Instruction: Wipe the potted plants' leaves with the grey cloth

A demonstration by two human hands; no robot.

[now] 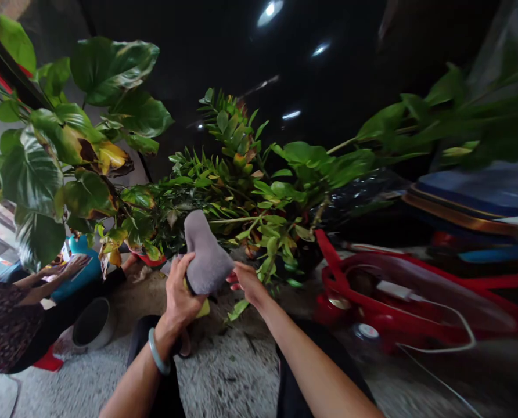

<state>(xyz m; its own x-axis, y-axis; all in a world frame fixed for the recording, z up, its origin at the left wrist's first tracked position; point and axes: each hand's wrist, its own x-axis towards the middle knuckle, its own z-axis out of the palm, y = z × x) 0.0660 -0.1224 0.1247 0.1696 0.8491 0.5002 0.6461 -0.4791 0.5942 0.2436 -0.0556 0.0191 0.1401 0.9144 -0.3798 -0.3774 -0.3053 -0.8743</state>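
In front of me is a grey, fuzzy, cloth-like piece point(207, 261), narrow at its top and broad below; its exact kind does not show. My left hand point(180, 290) is closed round its lower left side, thumb up along the edge, and a pale bangle point(158, 351) circles that wrist. At the piece's right edge, my right hand point(248, 283) pinches the rim with thumb and index finger, the other fingers curled. A dark band and a bit of yellow point(204, 309) show under the piece, partly hidden by my left hand.
Leafy plants point(237, 168) fill the back. At right lies a red basket-like container point(372, 313) with a white block point(394, 289) and cable. Another person point(10, 319) sits at far left, near a grey bucket point(94, 325). A small capped jar point(367, 332) stands beside the red container.
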